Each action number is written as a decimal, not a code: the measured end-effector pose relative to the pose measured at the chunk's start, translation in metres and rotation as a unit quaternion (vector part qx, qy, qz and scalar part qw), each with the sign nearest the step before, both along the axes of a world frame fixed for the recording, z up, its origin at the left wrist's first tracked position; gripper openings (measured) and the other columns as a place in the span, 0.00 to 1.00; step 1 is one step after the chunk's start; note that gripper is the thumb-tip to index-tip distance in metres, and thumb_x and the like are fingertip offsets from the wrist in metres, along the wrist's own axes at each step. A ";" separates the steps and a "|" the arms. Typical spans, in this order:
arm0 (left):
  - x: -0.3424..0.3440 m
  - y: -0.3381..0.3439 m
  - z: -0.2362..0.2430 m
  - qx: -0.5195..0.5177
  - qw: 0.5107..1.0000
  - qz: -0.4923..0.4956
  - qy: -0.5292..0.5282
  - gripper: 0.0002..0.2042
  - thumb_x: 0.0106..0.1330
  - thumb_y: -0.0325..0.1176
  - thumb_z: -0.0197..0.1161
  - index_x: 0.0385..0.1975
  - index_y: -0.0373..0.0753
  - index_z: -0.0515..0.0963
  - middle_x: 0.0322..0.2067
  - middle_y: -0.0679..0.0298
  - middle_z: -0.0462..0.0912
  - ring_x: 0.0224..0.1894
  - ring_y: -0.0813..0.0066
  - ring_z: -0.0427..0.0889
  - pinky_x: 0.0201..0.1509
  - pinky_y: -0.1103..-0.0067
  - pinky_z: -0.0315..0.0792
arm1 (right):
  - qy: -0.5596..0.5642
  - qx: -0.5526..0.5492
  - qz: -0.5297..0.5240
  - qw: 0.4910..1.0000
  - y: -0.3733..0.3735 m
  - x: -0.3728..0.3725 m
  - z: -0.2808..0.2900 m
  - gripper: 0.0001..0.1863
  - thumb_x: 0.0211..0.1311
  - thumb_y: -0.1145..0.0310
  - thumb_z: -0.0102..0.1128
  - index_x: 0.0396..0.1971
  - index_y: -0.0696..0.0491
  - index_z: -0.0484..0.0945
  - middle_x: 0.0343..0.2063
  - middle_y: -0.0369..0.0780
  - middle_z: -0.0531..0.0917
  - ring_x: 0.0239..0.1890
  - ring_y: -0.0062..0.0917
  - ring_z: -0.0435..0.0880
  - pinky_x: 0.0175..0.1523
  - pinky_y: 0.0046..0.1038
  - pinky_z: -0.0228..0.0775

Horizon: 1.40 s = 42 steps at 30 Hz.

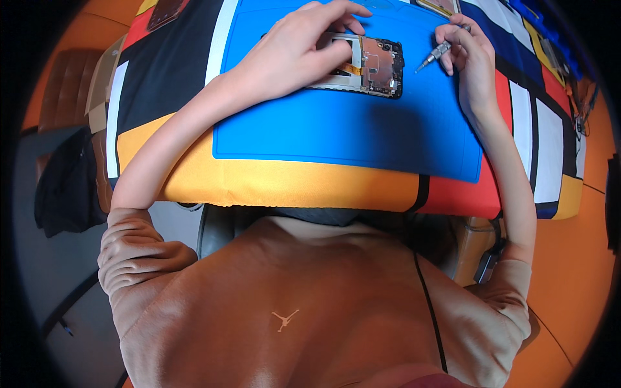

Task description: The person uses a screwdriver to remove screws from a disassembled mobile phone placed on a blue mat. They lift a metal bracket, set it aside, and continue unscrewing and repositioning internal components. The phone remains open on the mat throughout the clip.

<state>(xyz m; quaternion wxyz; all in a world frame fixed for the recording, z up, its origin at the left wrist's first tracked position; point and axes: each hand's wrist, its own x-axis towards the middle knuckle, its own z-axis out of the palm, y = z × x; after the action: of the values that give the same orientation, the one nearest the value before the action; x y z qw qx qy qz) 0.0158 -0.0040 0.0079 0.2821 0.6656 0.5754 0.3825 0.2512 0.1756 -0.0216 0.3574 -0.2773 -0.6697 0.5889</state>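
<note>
An opened phone (381,70) lies on the blue mat (310,132), its metal plates, dark frame and an orange flex strip exposed. My left hand (299,48) is over the phone's left part, thumb resting in its frame and other fingers apart, curved above the top edge; its underside is hidden. Right of the phone, my right hand (469,68) holds a slim silver screwdriver (427,60), its tip angled down-left toward the mat beside the phone.
A colour-blocked cloth (278,181) covers the table. Another phone (162,14) lies at the far upper left, and a pale-edged one (438,5) at the top right. Cables (581,113) hang at the right edge. Black fabric (61,181) is on the left.
</note>
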 end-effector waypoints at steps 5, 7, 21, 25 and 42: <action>-0.024 0.009 0.010 -0.039 0.995 0.050 -0.079 0.14 0.70 0.22 0.47 0.51 0.31 0.76 0.36 0.63 0.80 0.40 0.78 0.77 0.48 0.81 0.74 | -0.047 0.042 -0.009 0.998 -0.004 -0.002 0.006 0.14 0.70 0.69 0.50 0.53 0.56 0.71 0.22 0.27 0.71 0.18 0.08 0.58 0.24 0.15 0.42; -0.041 0.005 0.022 0.127 0.976 0.031 0.172 0.10 0.70 0.24 0.48 0.41 0.33 0.78 0.31 0.64 0.79 0.34 0.76 0.79 0.41 0.81 0.75 | -0.065 0.054 0.045 0.995 -0.008 -0.004 0.009 0.14 0.71 0.68 0.53 0.52 0.55 0.73 0.20 0.26 0.68 0.19 0.07 0.57 0.25 0.16 0.42; -0.056 0.013 0.027 -0.159 0.987 0.029 0.018 0.11 0.71 0.27 0.52 0.43 0.30 0.81 0.22 0.64 0.81 0.22 0.79 0.84 0.28 0.81 0.75 | -0.274 0.362 0.195 0.869 -0.039 -0.006 0.035 0.38 0.50 0.58 0.81 0.63 0.42 0.73 0.14 0.29 0.56 0.17 0.15 0.56 0.27 0.23 0.49; -0.050 0.006 0.032 -0.241 0.970 -0.029 0.000 0.12 0.75 0.34 0.51 0.45 0.33 0.80 0.18 0.68 0.80 0.21 0.83 0.77 0.31 0.81 0.72 | -0.245 0.353 0.161 0.889 -0.036 -0.007 0.030 0.34 0.54 0.64 0.77 0.62 0.43 0.74 0.13 0.29 0.55 0.17 0.13 0.54 0.27 0.21 0.48; -0.037 -0.001 0.051 -0.275 0.958 -0.049 0.062 0.14 0.66 0.41 0.68 0.27 0.35 0.85 0.21 0.66 0.82 0.25 0.82 0.77 0.31 0.79 0.72 | -0.255 0.384 0.087 0.883 -0.035 -0.009 0.024 0.20 0.59 0.63 0.75 0.52 0.45 0.83 0.11 0.29 0.59 0.15 0.12 0.57 0.25 0.20 0.48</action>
<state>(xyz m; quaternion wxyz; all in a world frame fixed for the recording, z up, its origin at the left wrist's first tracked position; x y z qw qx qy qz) -0.0216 -0.0045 0.0592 0.4361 0.6120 0.6416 0.1537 0.2424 0.1404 0.0025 0.2003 -0.1998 -0.9329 0.2229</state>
